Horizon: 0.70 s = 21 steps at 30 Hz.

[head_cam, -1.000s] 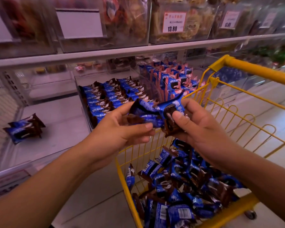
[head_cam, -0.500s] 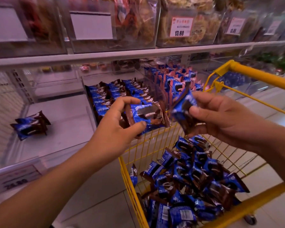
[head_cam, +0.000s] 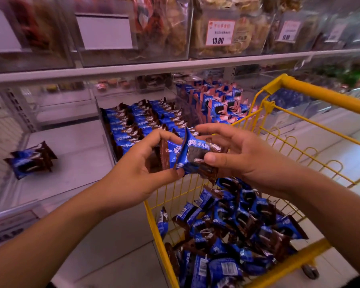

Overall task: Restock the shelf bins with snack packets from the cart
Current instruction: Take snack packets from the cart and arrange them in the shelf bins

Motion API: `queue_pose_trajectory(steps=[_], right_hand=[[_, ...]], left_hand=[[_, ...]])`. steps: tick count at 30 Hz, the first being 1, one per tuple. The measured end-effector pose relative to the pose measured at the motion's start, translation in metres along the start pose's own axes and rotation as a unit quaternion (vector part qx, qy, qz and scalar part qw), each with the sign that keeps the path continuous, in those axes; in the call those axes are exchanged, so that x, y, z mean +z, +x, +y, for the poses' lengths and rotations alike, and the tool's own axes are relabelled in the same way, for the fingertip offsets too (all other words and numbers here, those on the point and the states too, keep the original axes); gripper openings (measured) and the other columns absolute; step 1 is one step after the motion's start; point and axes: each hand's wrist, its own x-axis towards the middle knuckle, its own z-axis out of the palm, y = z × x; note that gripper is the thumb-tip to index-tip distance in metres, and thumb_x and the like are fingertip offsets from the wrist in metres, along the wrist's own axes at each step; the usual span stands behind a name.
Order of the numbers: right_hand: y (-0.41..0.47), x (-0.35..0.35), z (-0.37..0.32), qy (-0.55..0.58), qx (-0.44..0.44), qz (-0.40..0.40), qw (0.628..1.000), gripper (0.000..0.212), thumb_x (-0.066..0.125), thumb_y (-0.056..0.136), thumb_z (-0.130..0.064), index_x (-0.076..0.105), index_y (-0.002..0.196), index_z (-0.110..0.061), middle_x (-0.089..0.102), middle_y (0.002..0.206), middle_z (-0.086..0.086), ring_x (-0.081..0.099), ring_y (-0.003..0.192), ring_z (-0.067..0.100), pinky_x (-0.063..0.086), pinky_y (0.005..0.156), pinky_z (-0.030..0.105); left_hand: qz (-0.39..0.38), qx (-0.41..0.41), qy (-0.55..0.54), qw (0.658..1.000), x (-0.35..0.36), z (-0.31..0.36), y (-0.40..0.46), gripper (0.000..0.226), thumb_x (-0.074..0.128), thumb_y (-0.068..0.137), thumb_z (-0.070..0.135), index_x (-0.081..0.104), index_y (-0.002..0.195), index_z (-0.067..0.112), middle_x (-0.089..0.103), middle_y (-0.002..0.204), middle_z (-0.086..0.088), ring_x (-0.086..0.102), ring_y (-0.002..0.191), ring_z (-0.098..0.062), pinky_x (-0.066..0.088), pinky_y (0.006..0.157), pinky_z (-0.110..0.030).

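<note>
Both hands meet over the front edge of the yellow cart (head_cam: 312,94), just in front of the lower shelf. The left hand (head_cam: 133,173) has its thumb and fingers curled round a small stack of blue and brown snack packets (head_cam: 170,156), and the right hand (head_cam: 237,156) pinches one more packet (head_cam: 197,151) between thumb and forefinger, pressed against that stack. Right behind the hands, the middle bin (head_cam: 104,129) holds neat rows of the same packets (head_cam: 141,119), filled close up to its clear front wall. The bin to the left (head_cam: 75,163) is mostly bare floor, with only a few packets (head_cam: 30,161) lying together toward its left side, so there is plenty of open room between them and the dividing wall. To the right, another bin carries blue and pink packets (head_cam: 218,102), touching the cart's wire corner. Down inside the cart, loose packets (head_cam: 237,231) lie heaped against the near and right sides. Above, the upper shelf edge (head_cam: 154,68) runs across, with clear boxes and a price tag reading 13.80 (head_cam: 220,32).
</note>
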Motion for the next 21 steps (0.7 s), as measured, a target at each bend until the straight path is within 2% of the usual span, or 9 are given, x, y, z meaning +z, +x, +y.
queue_pose_trajectory(steps=[2,4,6,8,10,12,14,18,21], right_hand=[[0.001,0.004,0.000,0.034,0.004,-0.022,0.999,0.060,0.080,0.074,-0.024,0.059,0.130,-0.022,0.070,0.121,0.010,0.070,0.107,0.028,0.060,0.084,0.046],[0.003,0.012,-0.001,0.066,0.009,-0.011,0.998,0.057,0.078,0.071,-0.027,0.062,0.125,-0.019,0.073,0.113,0.011,0.072,0.095,0.026,0.060,0.078,0.042],[0.007,0.022,-0.004,0.067,-0.002,0.002,0.998,0.055,0.079,0.071,-0.024,0.062,0.123,-0.014,0.074,0.110,0.010,0.070,0.091,0.025,0.060,0.077,0.040],[0.013,0.034,-0.010,0.057,-0.019,0.002,0.998,0.055,0.078,0.071,-0.019,0.062,0.123,-0.014,0.074,0.110,0.011,0.071,0.091,0.025,0.060,0.074,0.038],[0.024,0.049,-0.020,0.034,-0.039,-0.014,0.999,0.060,0.078,0.067,-0.019,0.061,0.125,-0.015,0.074,0.110,0.009,0.073,0.094,0.023,0.060,0.073,0.031],[0.041,0.067,-0.034,-0.001,-0.063,-0.046,0.997,0.068,0.081,0.063,-0.018,0.060,0.127,-0.015,0.075,0.111,0.006,0.073,0.097,0.021,0.059,0.076,0.026],[0.064,0.087,-0.047,-0.033,-0.074,-0.092,0.992,0.077,0.085,0.058,-0.020,0.058,0.129,-0.017,0.073,0.115,0.004,0.073,0.100,0.022,0.059,0.078,0.027],[0.112,0.139,-0.075,-0.186,-0.085,-0.215,0.955,0.105,0.097,0.051,-0.036,0.045,0.142,-0.037,0.058,0.137,-0.009,0.066,0.114,0.009,0.054,0.094,0.026],[0.146,0.182,-0.089,-0.341,-0.143,-0.250,0.895,0.100,0.095,0.053,-0.043,0.047,0.140,-0.038,0.055,0.134,-0.021,0.058,0.116,-0.005,0.048,0.094,0.014]], left_hand=[[-0.008,0.001,-0.019,1.000,0.005,0.006,0.002,0.032,0.069,0.084,0.015,0.059,0.109,0.033,0.067,0.106,-0.010,0.066,0.087,-0.012,0.057,0.074,-0.025],[0.056,-0.047,-0.099,0.992,0.014,0.016,0.010,0.039,0.051,0.083,-0.006,0.058,0.100,0.028,0.056,0.110,-0.021,0.062,0.068,-0.009,0.051,0.052,-0.020],[0.135,-0.070,-0.213,0.965,0.020,0.026,0.012,0.032,0.047,0.074,0.000,0.052,0.101,0.018,0.050,0.116,-0.023,0.062,0.074,-0.018,0.051,0.051,-0.026],[0.172,-0.069,-0.276,0.943,0.016,0.031,0.004,0.033,0.057,0.081,0.021,0.049,0.113,0.018,0.052,0.128,-0.024,0.067,0.086,-0.025,0.057,0.060,-0.035],[0.175,-0.081,-0.260,0.946,0.001,0.032,-0.013,0.059,0.073,0.069,0.036,0.045,0.121,0.033,0.054,0.132,-0.011,0.072,0.090,-0.019,0.059,0.064,-0.036],[0.175,-0.094,-0.221,0.955,-0.024,0.032,-0.030,0.079,0.081,0.055,0.028,0.041,0.123,0.041,0.061,0.124,0.001,0.073,0.093,-0.019,0.059,0.064,-0.039],[0.191,-0.094,-0.213,0.954,-0.054,0.034,-0.046,0.081,0.080,0.054,0.014,0.041,0.120,0.040,0.069,0.107,0.009,0.074,0.085,-0.018,0.057,0.058,-0.036],[0.238,-0.102,-0.172,0.950,-0.108,0.040,-0.086,0.082,0.076,0.039,0.016,0.042,0.111,0.034,0.058,0.123,-0.003,0.071,0.082,-0.019,0.055,0.057,-0.035],[0.295,-0.083,-0.130,0.943,-0.136,0.035,-0.101,0.079,0.069,0.035,0.014,0.039,0.105,0.033,0.056,0.118,-0.008,0.071,0.082,-0.018,0.055,0.059,-0.034]])
